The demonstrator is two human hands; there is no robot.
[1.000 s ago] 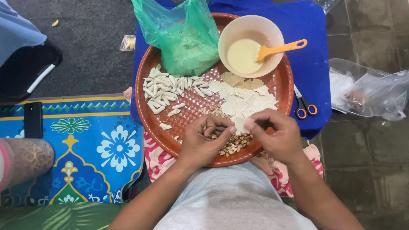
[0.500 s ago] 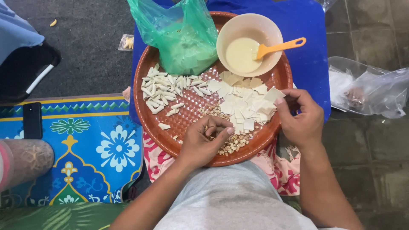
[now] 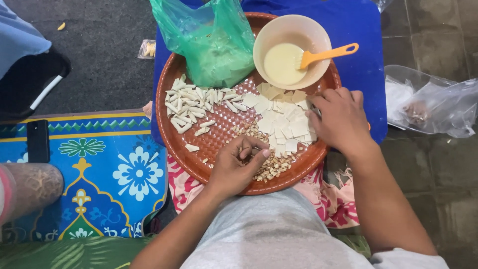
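Seen from above, a round brown tray (image 3: 199, 144) rests on a person's lap. The left hand (image 3: 238, 167) pinches filling from a crumbly pile (image 3: 271, 167) near the tray's front edge. The right hand (image 3: 341, 119), fingers curled, touches flat pastry squares (image 3: 284, 122) at the tray's right; whether it grips one is unclear. A bowl (image 3: 291, 50) with an orange brush (image 3: 328, 54) sits behind.

Left hand (image 3: 238, 167) curled palm-down near the front edge of the round brown woven tray (image 3: 219, 137), fingers bent inward, thumb and forefinger tips pinched close together. Left forearm angled up from the lower left, bare. Right hand (image 3: 341, 119) flat and palm-down at the tray's right edge, fingers pointing left, slightly spread. Right forearm running in from the lower right, wrist straight.
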